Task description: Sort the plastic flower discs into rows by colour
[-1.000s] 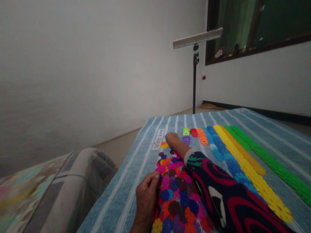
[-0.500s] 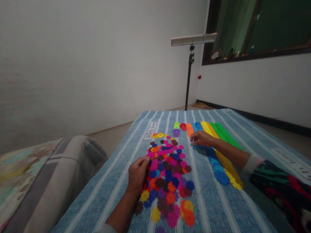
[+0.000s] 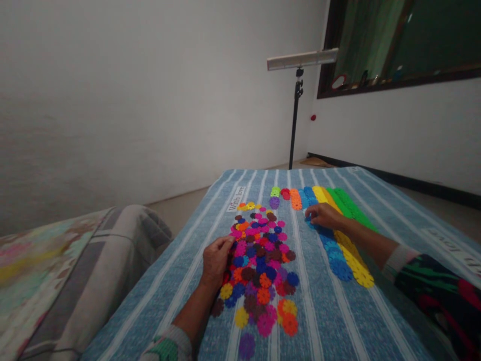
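A loose pile of flower-shaped plastic discs [image 3: 261, 265] in many colours lies on a blue striped cloth [image 3: 180, 301]. My left hand [image 3: 217, 259] rests at the pile's left edge, fingers curled onto the discs. To the right run sorted rows: blue discs [image 3: 334, 250], yellow discs [image 3: 353, 258] and green discs [image 3: 351, 205]. Short orange [image 3: 296, 199], red [image 3: 285, 193], light green [image 3: 275, 191] and purple [image 3: 274, 202] groups lie at the far end. My right hand [image 3: 323, 215] lies on the far part of the blue row, fingers bent down; what they hold is hidden.
A grey and patterned cushion [image 3: 93, 271] lies to the left of the cloth. A light bar on a black stand [image 3: 295, 100] rises behind the cloth's far edge. White walls and a dark-framed window [image 3: 398, 45] are behind.
My right hand moved from the far left of the pile across to the blue row on the right. The left hand stayed at the pile's edge. The view tilted down.
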`<state>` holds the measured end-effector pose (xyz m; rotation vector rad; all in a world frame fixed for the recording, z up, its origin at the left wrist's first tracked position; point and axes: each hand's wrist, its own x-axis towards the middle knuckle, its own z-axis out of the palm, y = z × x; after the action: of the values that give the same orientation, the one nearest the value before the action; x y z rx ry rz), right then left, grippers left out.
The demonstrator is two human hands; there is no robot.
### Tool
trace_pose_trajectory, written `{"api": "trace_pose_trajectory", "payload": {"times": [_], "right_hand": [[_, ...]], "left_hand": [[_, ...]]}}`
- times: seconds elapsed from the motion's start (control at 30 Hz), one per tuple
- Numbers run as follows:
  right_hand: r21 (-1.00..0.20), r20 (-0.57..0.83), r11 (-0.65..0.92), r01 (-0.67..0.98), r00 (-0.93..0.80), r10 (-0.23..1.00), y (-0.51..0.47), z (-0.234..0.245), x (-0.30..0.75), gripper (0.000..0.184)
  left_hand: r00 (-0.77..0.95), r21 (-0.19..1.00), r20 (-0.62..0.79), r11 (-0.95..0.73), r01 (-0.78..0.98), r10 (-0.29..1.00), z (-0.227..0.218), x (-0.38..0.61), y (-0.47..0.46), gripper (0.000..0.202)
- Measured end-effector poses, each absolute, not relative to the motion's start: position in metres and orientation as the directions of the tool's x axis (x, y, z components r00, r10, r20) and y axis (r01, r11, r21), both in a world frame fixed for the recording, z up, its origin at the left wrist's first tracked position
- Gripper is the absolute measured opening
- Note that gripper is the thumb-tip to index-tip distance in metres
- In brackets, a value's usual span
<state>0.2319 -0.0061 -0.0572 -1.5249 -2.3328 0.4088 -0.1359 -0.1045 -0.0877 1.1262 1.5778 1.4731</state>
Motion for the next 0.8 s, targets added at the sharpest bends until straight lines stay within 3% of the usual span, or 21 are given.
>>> {"api": "trace_pose_trajectory", "payload": {"times": [0.27, 0.63, 0.8], "right_hand": [[-0.364, 0.133, 0.39, 0.846, -0.367, 0.92, -0.007, -0.06, 0.236, 0.026], [-0.197, 0.168, 0.391, 0.899, -0.362, 0.917, -0.013, -0.063, 0.232, 0.025], [-0.212, 0.225, 0.565, 0.797, -0.523, 0.822, -0.039, -0.06, 0.185, 0.016]], "left_hand": [[-0.383, 0.995, 0.037, 0.0, 0.096, 0.923, -0.091, -0.134, -0.105, 0.043], [-0.398, 0.996, 0.063, -0.031, 0.086, 0.915, -0.084, -0.129, -0.109, 0.038], [-0.423, 0.998, 0.064, -0.057, 0.029, 0.904, -0.085, -0.128, -0.107, 0.043]]}}
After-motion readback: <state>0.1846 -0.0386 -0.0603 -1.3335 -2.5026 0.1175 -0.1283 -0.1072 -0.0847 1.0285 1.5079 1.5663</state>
